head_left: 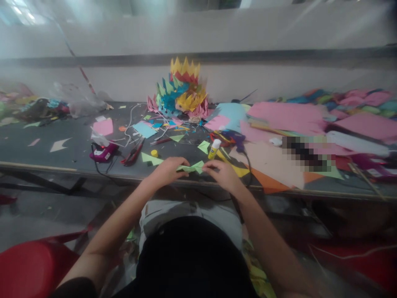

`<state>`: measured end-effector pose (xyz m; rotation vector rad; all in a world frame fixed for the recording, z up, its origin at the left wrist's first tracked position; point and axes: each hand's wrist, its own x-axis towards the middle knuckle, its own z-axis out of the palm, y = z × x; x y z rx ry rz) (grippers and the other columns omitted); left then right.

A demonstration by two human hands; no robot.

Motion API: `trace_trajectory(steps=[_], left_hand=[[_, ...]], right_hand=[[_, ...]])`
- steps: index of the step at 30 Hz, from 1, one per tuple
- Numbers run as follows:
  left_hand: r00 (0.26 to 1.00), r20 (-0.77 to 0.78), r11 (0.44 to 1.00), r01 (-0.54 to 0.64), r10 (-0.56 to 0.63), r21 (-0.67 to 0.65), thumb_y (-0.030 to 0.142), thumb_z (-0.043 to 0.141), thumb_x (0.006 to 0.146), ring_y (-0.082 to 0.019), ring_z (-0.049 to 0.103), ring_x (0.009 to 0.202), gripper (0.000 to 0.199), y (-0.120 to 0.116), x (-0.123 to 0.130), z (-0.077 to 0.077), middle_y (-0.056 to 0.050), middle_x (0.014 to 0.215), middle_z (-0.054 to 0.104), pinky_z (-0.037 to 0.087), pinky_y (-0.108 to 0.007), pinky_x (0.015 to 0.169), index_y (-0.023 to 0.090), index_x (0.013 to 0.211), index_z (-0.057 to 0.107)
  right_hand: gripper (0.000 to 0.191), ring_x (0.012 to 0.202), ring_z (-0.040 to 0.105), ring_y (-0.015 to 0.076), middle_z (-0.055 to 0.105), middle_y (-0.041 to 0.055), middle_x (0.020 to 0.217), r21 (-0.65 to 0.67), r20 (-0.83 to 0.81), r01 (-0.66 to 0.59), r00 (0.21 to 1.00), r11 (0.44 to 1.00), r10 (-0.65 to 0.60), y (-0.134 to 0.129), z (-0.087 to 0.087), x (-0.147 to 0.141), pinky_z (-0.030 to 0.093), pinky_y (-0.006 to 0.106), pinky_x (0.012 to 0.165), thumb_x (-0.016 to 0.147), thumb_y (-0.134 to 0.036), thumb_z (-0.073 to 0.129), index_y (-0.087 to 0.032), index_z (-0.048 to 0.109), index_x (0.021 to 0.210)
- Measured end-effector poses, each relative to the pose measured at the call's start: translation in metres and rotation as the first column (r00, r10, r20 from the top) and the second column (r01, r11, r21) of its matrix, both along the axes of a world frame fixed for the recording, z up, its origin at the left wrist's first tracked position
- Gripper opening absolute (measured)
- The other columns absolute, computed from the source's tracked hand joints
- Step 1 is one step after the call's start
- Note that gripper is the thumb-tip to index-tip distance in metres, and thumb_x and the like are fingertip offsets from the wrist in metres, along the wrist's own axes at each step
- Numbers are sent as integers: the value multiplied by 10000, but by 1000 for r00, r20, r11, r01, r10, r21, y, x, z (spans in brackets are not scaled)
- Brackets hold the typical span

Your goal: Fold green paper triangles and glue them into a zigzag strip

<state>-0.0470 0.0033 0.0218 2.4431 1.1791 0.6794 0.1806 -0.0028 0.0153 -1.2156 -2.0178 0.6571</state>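
A strip of folded light green paper (194,167) is stretched between my two hands at the table's front edge. My left hand (171,170) pinches its left end, and my right hand (221,174) grips the right end between thumb and fingers. Just beyond my right hand a glue stick (214,149) with a yellow body and white top stands upright. Its yellow cap (154,153) appears to lie beyond my left hand. Loose green paper pieces (151,159) rest close by, one (204,146) of them folded beside the glue stick.
Pointed paper crowns (185,74) are stacked at the back. Red-handled pliers (132,153) and a purple device (104,153) with a cord sit left. Pink sheets (285,116) and a pale sheet (269,161) cover the right side. A red stool (34,269) stands lower left.
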Motion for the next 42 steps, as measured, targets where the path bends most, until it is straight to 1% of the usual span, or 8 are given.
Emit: trace_trajectory(steps=[3,5,8,13,19,26,36,42], left_hand=[[996,-81,999,48,-48,1,219,633,753,-201,604,939,158,6,-6,-9,-50,984,660,462,-317,835,188,907,615],[992,-113,999,50,-50,2,179,589,778,-190,609,929,122,9,-8,-12,-51,973,663,466,-307,830,184,896,623],[986,-166,999,31,-25,32,160,537,802,-185,624,878,147,11,-7,-11,-50,939,676,476,-297,792,185,913,631],[977,-215,994,21,2,106,235,492,845,-183,638,858,183,11,-5,-8,-40,933,691,478,-268,761,210,943,643],[974,-219,993,-34,59,116,261,462,861,-181,642,846,212,16,-5,-5,-35,934,700,474,-256,747,218,930,659],[993,-59,994,-106,105,-21,299,506,836,-169,645,808,192,17,-12,5,-17,879,705,459,-238,709,224,914,664],[999,-23,996,-45,43,-77,293,537,811,-163,646,822,198,20,-8,1,-12,908,703,470,-246,716,229,952,662],[1000,-25,992,-20,17,-122,291,530,813,-157,639,838,212,19,-7,4,-19,923,698,462,-235,728,214,965,655]], right_hand=[[154,774,608,186,676,43,819,106,102,38,994,994,-49,4,-4,12,455,306,724,816,-283,526,-203,642,755],[151,786,603,190,666,48,831,141,158,33,986,990,-55,5,-7,19,453,311,730,830,-266,507,-201,631,774],[162,800,597,192,657,54,843,163,214,-12,976,987,-24,3,-11,24,452,318,736,851,-262,484,-199,620,791],[168,826,599,189,660,51,870,182,214,-57,977,982,17,1,-18,25,456,329,767,857,-287,492,-206,627,801],[208,838,601,192,654,51,889,143,179,-70,983,987,44,5,-23,27,459,336,766,852,-365,503,-217,645,817],[221,789,597,178,646,43,830,91,82,-59,995,994,52,7,-23,25,462,318,747,841,-381,518,-205,638,778],[189,779,594,167,658,38,824,43,44,-79,996,996,77,11,-19,12,451,295,744,826,-346,539,-196,638,767],[216,733,591,156,663,30,791,-57,-7,-41,999,998,41,11,-20,6,435,269,693,811,-371,544,-182,642,776]])
